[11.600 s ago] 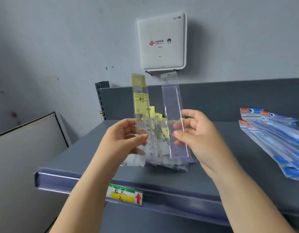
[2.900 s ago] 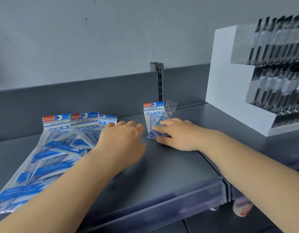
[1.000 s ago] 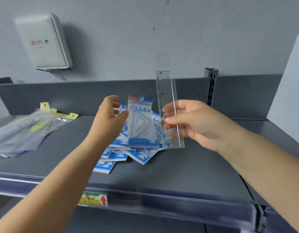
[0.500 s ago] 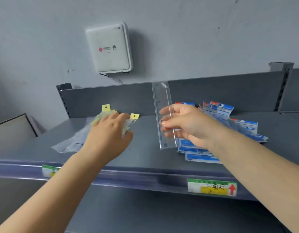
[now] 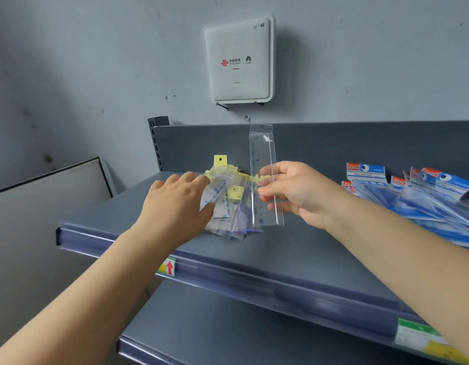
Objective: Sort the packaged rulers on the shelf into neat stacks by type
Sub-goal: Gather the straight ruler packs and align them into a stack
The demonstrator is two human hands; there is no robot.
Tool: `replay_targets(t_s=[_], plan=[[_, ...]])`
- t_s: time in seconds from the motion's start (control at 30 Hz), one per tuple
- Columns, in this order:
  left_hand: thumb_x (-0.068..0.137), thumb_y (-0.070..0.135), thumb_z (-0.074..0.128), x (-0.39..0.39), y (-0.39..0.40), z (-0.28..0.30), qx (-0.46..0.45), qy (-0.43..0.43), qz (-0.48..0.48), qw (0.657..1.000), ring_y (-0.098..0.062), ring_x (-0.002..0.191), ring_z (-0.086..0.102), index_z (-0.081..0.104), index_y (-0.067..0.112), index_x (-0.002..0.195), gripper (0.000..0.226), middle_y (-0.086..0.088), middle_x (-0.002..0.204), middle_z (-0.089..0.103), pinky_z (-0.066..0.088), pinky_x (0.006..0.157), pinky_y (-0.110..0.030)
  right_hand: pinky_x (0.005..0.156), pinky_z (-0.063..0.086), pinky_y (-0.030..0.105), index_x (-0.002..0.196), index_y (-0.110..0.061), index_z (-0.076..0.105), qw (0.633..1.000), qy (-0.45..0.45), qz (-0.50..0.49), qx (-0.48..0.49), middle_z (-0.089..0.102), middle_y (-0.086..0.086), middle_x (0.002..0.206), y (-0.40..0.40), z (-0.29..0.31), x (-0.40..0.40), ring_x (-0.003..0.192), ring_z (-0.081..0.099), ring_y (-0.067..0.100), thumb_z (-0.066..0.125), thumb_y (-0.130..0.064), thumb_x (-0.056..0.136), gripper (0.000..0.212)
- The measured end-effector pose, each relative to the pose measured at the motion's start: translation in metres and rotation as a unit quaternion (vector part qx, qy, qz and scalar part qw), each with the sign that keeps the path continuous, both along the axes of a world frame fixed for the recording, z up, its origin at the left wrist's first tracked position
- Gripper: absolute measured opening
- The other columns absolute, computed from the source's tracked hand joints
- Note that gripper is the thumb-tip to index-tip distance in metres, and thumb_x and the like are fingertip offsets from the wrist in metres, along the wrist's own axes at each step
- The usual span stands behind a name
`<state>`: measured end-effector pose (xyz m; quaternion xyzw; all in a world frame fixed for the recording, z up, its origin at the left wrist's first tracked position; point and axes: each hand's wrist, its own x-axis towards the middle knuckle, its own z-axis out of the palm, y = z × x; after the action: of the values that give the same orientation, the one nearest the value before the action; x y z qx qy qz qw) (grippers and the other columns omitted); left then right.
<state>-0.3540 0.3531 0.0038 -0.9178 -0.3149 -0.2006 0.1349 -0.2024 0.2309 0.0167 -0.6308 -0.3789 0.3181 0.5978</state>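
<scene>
My right hand (image 5: 296, 192) pinches the ruler (image 5: 265, 177) mid-length: light, stiff, slippery sleeve. Left hand (image 5: 175, 204) lies flat on the pile (image 5: 228, 201).

- White wall box (image 5: 238, 60): "WiFi 7" in its top corner, red knot logo beside a Huawei logo.
- Blue ruler packs (image 5: 366, 176): "GEOMETRIC".
- Shelf-edge label (image 5: 168, 267): red up-arrow.

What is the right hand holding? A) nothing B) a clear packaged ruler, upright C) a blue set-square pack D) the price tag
B: the right hand pinches a clear packaged ruler upright above the shelf.
</scene>
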Motion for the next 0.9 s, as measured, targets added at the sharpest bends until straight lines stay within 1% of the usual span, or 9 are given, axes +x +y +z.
replay_targets(t_s=[0.2, 0.4, 0.47, 0.53, 0.57, 0.63, 0.73, 0.83, 0.9], plan=[[0.095, 0.046, 0.040, -0.008, 0.032, 0.000, -0.004, -0.015, -0.006, 1.000, -0.020, 0.125, 0.044, 0.035, 0.027, 0.140, 0.049, 0.005, 0.139, 0.044, 0.032, 0.102, -0.034, 0.056, 0.046, 0.023, 0.108, -0.011, 0.051, 1.000, -0.025, -0.006, -0.013, 0.059, 0.000, 0.077, 0.039, -0.001, -0.004, 0.063, 0.055, 0.012, 0.058, 0.006, 0.084, 0.030], [0.095, 0.046, 0.039, -0.014, 0.079, 0.002, -0.006, -0.019, -0.035, 0.999, -0.020, 0.123, 0.044, 0.036, 0.026, 0.138, 0.048, 0.005, 0.136, 0.046, 0.033, 0.099, -0.033, 0.048, 0.044, 0.016, 0.116, -0.008, 0.051, 0.998, -0.032, -0.049, -0.015, 0.061, 0.001, 0.081, 0.081, 0.004, -0.010, 0.062, 0.056, 0.010, 0.060, 0.005, 0.084, 0.036], [0.094, 0.046, 0.040, -0.016, 0.098, 0.002, -0.007, -0.016, -0.058, 0.998, -0.019, 0.123, 0.045, 0.037, 0.026, 0.137, 0.047, 0.005, 0.135, 0.046, 0.033, 0.098, -0.032, 0.055, 0.047, 0.019, 0.129, -0.005, 0.045, 0.996, -0.039, -0.069, -0.028, 0.063, 0.006, 0.098, 0.096, 0.004, -0.009, 0.070, 0.058, 0.012, 0.065, -0.001, 0.083, 0.050], [0.094, 0.045, 0.041, -0.019, 0.117, 0.001, -0.021, -0.012, -0.087, 0.996, -0.019, 0.122, 0.045, 0.038, 0.026, 0.136, 0.046, 0.006, 0.134, 0.047, 0.034, 0.097, -0.032, 0.074, 0.051, 0.027, 0.142, -0.007, 0.031, 0.987, -0.082, -0.101, -0.089, 0.052, 0.008, 0.129, 0.109, 0.000, -0.006, 0.097, 0.057, 0.016, 0.071, -0.018, 0.081, 0.074], [0.094, 0.045, 0.041, -0.022, 0.126, 0.001, -0.029, -0.010, -0.102, 0.994, -0.019, 0.121, 0.046, 0.039, 0.026, 0.135, 0.046, 0.006, 0.133, 0.048, 0.035, 0.097, -0.032, 0.084, 0.050, 0.032, 0.145, -0.011, 0.026, 0.977, -0.117, -0.122, -0.134, 0.044, 0.006, 0.139, 0.113, -0.003, -0.004, 0.111, 0.052, 0.018, 0.071, -0.026, 0.080, 0.081], [0.093, 0.045, 0.042, -0.025, 0.143, 0.000, -0.049, -0.007, -0.135, 0.990, -0.018, 0.120, 0.047, 0.041, 0.026, 0.133, 0.044, 0.007, 0.131, 0.049, 0.038, 0.095, -0.032, 0.095, 0.045, 0.035, 0.146, -0.017, 0.025, 0.954, -0.169, -0.157, -0.192, 0.039, 0.002, 0.143, 0.115, -0.007, -0.001, 0.122, 0.044, 0.019, 0.068, -0.035, 0.082, 0.079], [0.093, 0.046, 0.045, -0.026, 0.162, 0.000, -0.098, -0.004, -0.172, 0.980, -0.016, 0.117, 0.049, 0.043, 0.026, 0.132, 0.044, 0.007, 0.131, 0.049, 0.042, 0.092, -0.031, 0.096, 0.040, 0.035, 0.142, -0.021, 0.034, 0.939, -0.173, -0.185, -0.231, 0.042, 0.000, 0.139, 0.107, -0.010, 0.000, 0.122, 0.040, 0.018, 0.065, -0.036, 0.084, 0.068], [0.092, 0.048, 0.046, -0.020, 0.169, 0.000, -0.187, 0.010, -0.199, 0.962, -0.015, 0.115, 0.051, 0.044, 0.026, 0.132, 0.046, 0.007, 0.132, 0.050, 0.041, 0.089, -0.028, 0.100, 0.036, 0.037, 0.137, -0.025, 0.039, 0.928, -0.167, -0.186, -0.276, 0.039, -0.001, 0.143, 0.094, -0.015, -0.003, 0.130, 0.036, 0.019, 0.067, -0.038, 0.082, 0.062], [0.092, 0.049, 0.047, -0.013, 0.170, -0.001, -0.259, 0.028, -0.213, 0.942, -0.015, 0.115, 0.052, 0.044, 0.027, 0.133, 0.047, 0.005, 0.133, 0.050, 0.039, 0.090, -0.026, 0.102, 0.035, 0.035, 0.137, -0.026, 0.039, 0.921, -0.169, -0.175, -0.304, 0.038, 0.003, 0.144, 0.089, -0.020, -0.006, 0.133, 0.035, 0.020, 0.069, -0.038, 0.081, 0.064]])
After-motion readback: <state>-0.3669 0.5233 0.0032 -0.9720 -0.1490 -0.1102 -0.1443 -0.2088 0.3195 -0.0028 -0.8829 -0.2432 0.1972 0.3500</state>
